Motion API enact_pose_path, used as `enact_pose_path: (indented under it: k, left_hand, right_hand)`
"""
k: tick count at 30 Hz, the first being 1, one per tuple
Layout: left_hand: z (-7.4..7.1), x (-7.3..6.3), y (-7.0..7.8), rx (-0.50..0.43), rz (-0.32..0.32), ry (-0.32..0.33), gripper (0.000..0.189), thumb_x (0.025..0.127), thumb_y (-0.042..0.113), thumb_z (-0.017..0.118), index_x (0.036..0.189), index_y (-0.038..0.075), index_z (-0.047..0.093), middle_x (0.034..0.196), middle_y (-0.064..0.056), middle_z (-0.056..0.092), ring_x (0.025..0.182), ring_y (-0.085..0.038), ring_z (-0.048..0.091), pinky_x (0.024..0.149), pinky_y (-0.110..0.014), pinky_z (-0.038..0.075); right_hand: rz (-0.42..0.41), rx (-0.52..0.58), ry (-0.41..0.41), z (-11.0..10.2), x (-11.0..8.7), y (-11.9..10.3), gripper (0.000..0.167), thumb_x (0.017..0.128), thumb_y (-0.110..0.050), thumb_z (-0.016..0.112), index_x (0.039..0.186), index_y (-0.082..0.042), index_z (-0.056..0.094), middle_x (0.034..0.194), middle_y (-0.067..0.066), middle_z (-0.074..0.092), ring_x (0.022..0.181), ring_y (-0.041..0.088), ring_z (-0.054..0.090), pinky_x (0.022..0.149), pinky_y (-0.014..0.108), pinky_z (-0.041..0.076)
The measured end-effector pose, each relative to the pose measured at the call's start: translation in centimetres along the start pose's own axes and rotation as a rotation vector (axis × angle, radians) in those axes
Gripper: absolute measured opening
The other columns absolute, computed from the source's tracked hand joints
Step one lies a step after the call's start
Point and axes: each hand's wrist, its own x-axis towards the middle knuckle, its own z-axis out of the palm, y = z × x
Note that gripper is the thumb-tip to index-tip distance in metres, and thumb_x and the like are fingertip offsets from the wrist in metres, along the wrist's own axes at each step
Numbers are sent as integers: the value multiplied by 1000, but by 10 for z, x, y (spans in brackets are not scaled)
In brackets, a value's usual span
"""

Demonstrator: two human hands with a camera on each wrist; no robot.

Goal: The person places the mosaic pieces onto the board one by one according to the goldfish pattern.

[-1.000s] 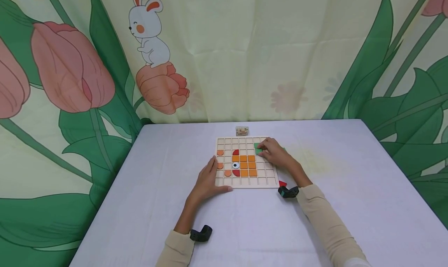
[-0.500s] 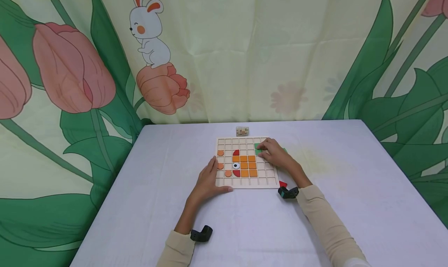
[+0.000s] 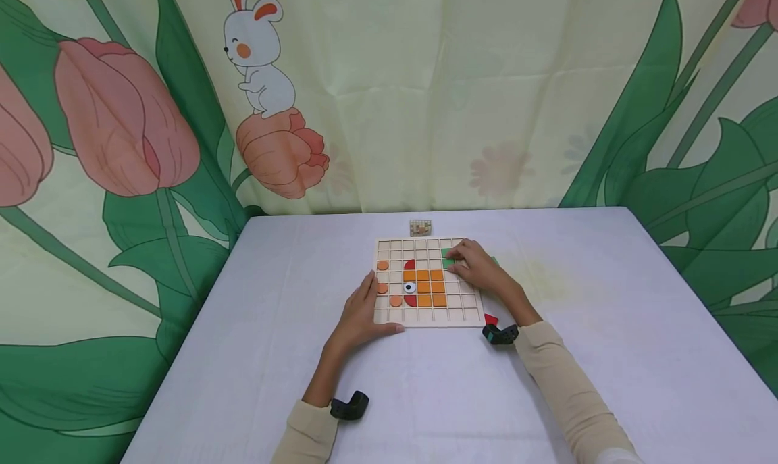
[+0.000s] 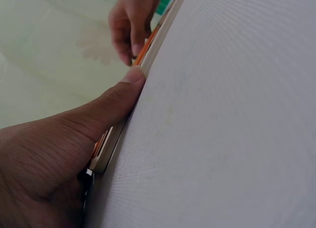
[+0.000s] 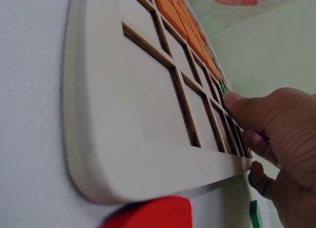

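Note:
A square wooden grid board (image 3: 425,319) lies on the table with coloured tiles in its cells. Orange square tiles (image 3: 430,288), red rounded tiles (image 3: 410,300) and a white eye tile (image 3: 410,288) fill its middle. My left hand (image 3: 358,315) rests at the near left corner, thumb (image 4: 116,102) along the front edge and straight fingers along the left side. My right hand (image 3: 480,267) reaches over the far right part, thumb and index finger pinching at a green tile (image 3: 448,263). In the right wrist view only a sliver of green tile (image 5: 223,90) shows beside the thumb.
A small patterned card (image 3: 420,228) stands behind the board. A red piece (image 3: 491,320) lies by its near right corner. Another green piece (image 5: 255,214) lies beside the board, under the right hand. Peach round tiles (image 3: 382,265) sit in the left columns. A printed curtain (image 3: 389,113) hangs behind.

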Motion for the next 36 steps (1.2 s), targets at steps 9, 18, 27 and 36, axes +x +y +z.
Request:
enact_pose_path:
  k: [9,18,27,36]
  left_hand:
    - [1,1,-1,17,3,6,125,68,57,83,157,7,11,164,-8,8,148,-30,16,115,-50,22]
    - [2,2,-1,13,7,10,125,68,57,83,157,7,11,164,-8,8,147,-30,17,114,-50,24]
    - [2,1,-2,20,6,14,123,68,56,83,157,7,13,164,-8,9,147,-30,17,115,-50,23]
    - [4,2,-4,30,8,13,123,68,57,83,157,6,14,164,-9,10,147,-30,17,115,-51,22]
  right_hand:
    - [16,-7,29,-4,-1,0,26,93,-12,67,116,-1,66,111,12,56,109,29,48,97,46,43]
    - [101,-18,82,-19,-12,6,28,95,-15,63,119,-2,64,114,14,56,110,30,49,96,48,45]
    - [197,-99,91,-29,-27,23,34,94,-15,65,125,0,62,125,21,50,119,36,40,99,52,42]
    - [197,-66,75,-31,-36,35,27,94,-11,65,119,1,64,117,20,51,107,33,51,94,49,46]
